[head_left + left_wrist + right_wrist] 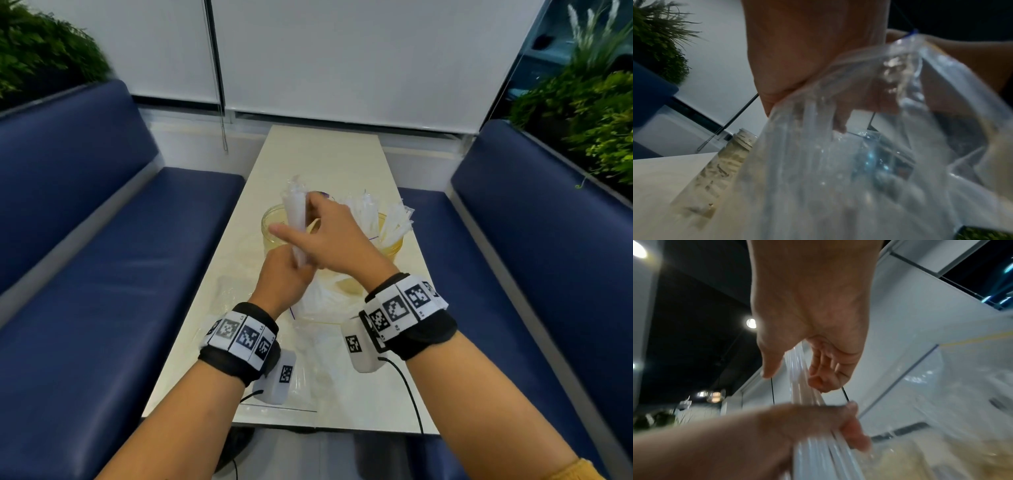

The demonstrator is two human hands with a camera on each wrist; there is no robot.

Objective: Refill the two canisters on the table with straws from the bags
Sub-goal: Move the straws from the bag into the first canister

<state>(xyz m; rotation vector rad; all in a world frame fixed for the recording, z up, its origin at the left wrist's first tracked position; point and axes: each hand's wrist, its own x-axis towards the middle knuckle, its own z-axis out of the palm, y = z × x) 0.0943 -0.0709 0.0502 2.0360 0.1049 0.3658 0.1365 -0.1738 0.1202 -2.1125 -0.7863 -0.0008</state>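
2 canisters: we see the left canister (274, 226) nearly empty and the right canister (394, 233) holding straws, both mid-worktop (325, 154).
Straw bundle (297, 222): upright above the left canister, its lower end in our left hand.
Left hand (284, 277) grip: curled round the bundle's base, above the open bag (318, 301).
Right hand (335, 236) grip: thumb and fingers loosely round the bundle's middle, index finger pointing free.
Risk: we judge the loose right grip could let straws fan out and miss the rim.
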